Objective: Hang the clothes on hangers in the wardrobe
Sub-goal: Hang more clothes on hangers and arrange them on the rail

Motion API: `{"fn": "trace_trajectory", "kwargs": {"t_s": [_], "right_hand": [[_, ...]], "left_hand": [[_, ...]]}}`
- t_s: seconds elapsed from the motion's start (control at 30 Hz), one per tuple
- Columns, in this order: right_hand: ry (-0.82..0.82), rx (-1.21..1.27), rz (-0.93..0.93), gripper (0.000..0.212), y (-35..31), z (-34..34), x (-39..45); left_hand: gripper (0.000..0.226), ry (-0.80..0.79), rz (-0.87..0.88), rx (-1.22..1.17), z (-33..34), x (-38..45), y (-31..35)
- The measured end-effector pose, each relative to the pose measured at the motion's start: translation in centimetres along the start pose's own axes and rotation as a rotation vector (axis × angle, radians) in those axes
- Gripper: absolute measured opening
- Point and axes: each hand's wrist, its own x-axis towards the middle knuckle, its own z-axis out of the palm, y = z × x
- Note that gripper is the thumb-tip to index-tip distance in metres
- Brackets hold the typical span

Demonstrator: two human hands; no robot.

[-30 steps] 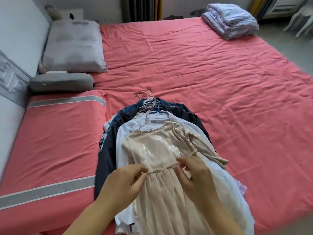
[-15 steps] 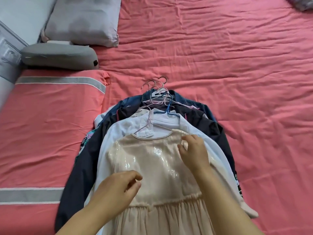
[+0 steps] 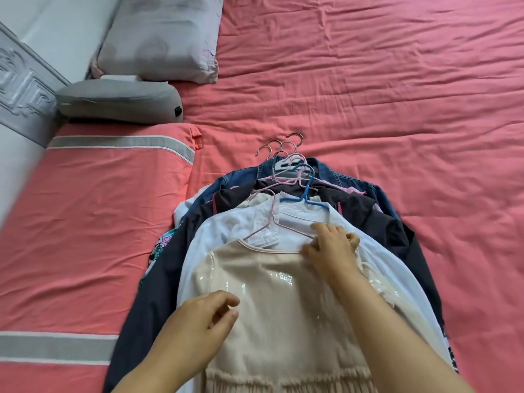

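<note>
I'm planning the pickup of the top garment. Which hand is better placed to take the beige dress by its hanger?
Probably the right hand: it rests at the beige dress neckline beside the pink hanger. The left hand hovers lower.

Wide bed (image 3: 368,80) in coral sheet, grey pillows (image 3: 158,38), pale wall (image 3: 56,32).

A wide bed sheet (image 3: 368,80) in coral pink, creased all over, fills most of the frame. At upper left a pale grey pillow (image 3: 161,35) leans at the wall, and just below it lies a darker grey cushion (image 3: 119,102). Lower left, a coral pillow with grey stripes (image 3: 93,222) lies flat. A carved grey headboard (image 3: 22,92) shows at far left.
</note>
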Motion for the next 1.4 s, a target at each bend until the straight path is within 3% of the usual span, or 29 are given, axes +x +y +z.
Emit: {"fn": "trace_trajectory", "kwargs": {"t_s": [0.1, 0.27, 0.33, 0.47, 0.53, 0.63, 0.67, 0.77, 0.83, 1.07, 1.1, 1.27, 1.4], "right_hand": [[0.04, 0.005, -0.044, 0.01, -0.5, -1.3, -1.2], [0.19, 0.293, -0.05, 0.012, -2.1, -4.3, -6.2], [0.249, 0.379, -0.029, 0.015, -3.1, -5.9, -9.0], [0.323, 0.53, 0.007, 0.014, -5.4, -8.9, -15.1], [0.372, 0.61, 0.045, 0.015, -7.3, -10.5, -19.3], [0.494, 0.728, 0.132, 0.02, -10.6, -12.8, -26.6], [0.555, 0.751, 0.159, 0.018, -11.9, -13.5, -29.6], [0.66, 0.754, 0.207, 0.015, -15.3, -14.6, -37.8], [0.696, 0.769, 0.22, 0.013, -17.5, -15.3, -43.1], [0.844, 0.624, 0.253, 0.018, -22.7, -17.6, -56.2], [0.968, 0.575, 0.301, 0.018, -24.3, -17.9, -60.7], [1.128, 0.525, 0.374, 0.019, -26.9, -18.6, -68.4], [1.238, 0.553, 0.46, 0.019, -29.5, -17.5, -77.0]], "left_hand": [[0.013, 0.019, 0.031, -0.005, -1.0, 0.3, 0.3], [0.011, 0.065, 0.153, -0.013, -3.2, -0.2, 1.1], [0.03, 0.109, 0.226, -0.006, -4.3, -0.8, 1.2], [0.092, 0.121, 0.337, 0.125, -6.0, -1.9, 0.9], [0.101, 0.094, 0.35, 0.238, -7.1, -3.0, 1.1], [0.096, 0.073, 0.465, 0.258, -8.7, -5.3, 1.1], [0.087, 0.063, 0.564, 0.211, -9.3, -6.4, 1.0], [0.03, 0.041, 0.871, -0.064, -11.3, -10.0, 0.8], [0.019, 0.058, 1.039, -0.151, -12.5, -12.5, 1.3], [0.027, -0.015, 1.431, -0.259, -15.0, -19.5, 6.2], [0.026, -0.054, 1.534, -0.276, -14.5, -22.6, 7.8], [0.013, -0.124, 1.674, -0.321, -12.7, -28.5, 11.1], [0.024, -0.25, 1.841, -0.332, -10.3, -36.1, 13.9]]}}
